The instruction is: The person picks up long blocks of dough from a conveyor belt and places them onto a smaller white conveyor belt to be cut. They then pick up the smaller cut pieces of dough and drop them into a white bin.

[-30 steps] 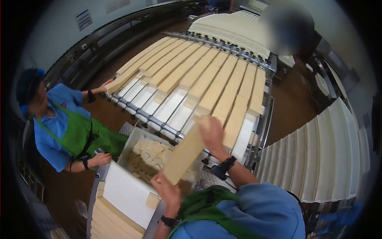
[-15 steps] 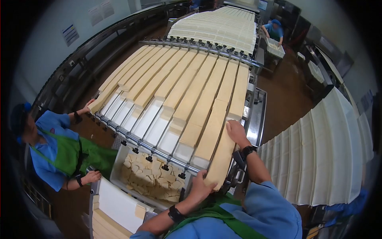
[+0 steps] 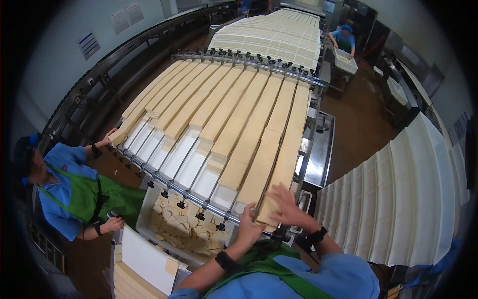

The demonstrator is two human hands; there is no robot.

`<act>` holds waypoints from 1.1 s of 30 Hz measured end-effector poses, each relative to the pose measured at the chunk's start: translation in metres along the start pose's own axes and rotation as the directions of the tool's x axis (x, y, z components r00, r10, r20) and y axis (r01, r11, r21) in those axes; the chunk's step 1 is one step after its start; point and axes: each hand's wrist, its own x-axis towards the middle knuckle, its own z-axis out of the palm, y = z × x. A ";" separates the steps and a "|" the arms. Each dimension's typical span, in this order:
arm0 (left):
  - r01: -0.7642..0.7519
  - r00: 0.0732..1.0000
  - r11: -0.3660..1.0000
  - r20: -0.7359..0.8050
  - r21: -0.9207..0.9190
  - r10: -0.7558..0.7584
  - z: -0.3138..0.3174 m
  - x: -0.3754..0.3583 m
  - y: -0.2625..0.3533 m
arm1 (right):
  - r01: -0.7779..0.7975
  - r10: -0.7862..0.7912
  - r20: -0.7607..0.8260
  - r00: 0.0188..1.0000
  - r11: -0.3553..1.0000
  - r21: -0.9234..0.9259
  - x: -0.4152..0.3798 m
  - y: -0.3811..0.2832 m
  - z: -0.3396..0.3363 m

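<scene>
Long pale yellow strips, which look like stacked dough sheets, lie side by side in lanes between thin rods on the conveyor. The rightmost strip [image 3: 285,167] ends just in front of me. My left hand [image 3: 249,228] presses against the near left corner of this strip, its fingers curled about the end beside the rail. Over the top and right side of the same end is my right hand [image 3: 290,208], fingers spread and slightly blurred. Next to it on the left lies another strip [image 3: 259,172].
Below the metal rail [image 3: 191,197] with black knobs stands a bin [image 3: 145,219] of broken pale pieces. A co-worker in a green apron [image 3: 82,194] touches the leftmost strip. Ribbed white sheeting [image 3: 393,199] stands at right. Another co-worker [image 3: 343,39] bends over a white tub.
My right hand has slid down the rightmost strip towards me, and its fingers have spread. My left hand stays at the near end. The strip's near end sits slightly farther from me.
</scene>
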 end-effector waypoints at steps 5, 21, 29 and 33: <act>-0.078 0.996 0.993 -0.037 0.083 0.082 0.002 0.003 -0.006 | 0.090 -0.081 0.101 0.992 0.993 -0.082 -0.018 -0.017 0.011; 0.014 0.621 0.995 -0.781 0.100 0.069 -0.202 -0.102 -0.142 | 0.163 -0.115 0.139 0.984 0.896 -0.413 0.023 -0.090 0.012; 0.732 -0.200 0.662 -0.980 -0.163 -0.020 -0.220 -0.282 -0.171 | 0.666 -0.688 0.309 0.656 0.721 0.192 0.133 -0.251 0.188; 0.695 -0.408 0.548 -0.883 -0.466 -0.233 -0.210 -0.330 -0.187 | 0.746 -0.852 0.366 0.374 0.512 0.427 0.145 -0.364 0.319</act>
